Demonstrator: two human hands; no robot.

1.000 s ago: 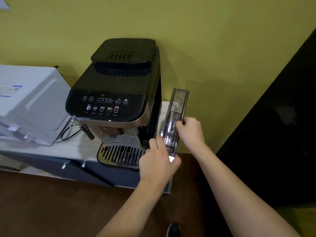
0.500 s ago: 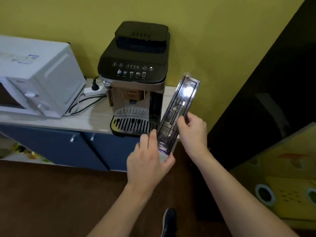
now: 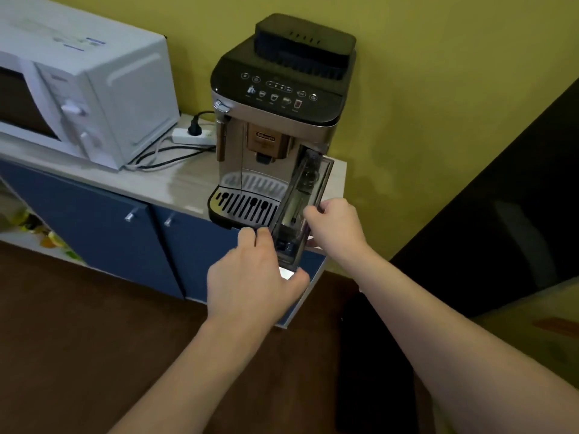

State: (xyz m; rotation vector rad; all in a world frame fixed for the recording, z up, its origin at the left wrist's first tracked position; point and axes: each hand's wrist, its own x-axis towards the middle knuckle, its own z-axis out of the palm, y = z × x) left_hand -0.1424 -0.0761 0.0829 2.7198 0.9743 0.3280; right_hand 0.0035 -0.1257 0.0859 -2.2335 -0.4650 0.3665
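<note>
Two-handed grip: left hand, right hand on water tank at De'Longhi machine.

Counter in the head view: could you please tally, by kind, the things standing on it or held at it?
Microwave: 1
Coffee machine: 1
Power strip: 1
Water tank, gripped by left hand and right hand: 1
Total: 4

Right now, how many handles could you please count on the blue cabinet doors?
2: left handle on the left door, right handle on the right door; others may be hidden.
</note>
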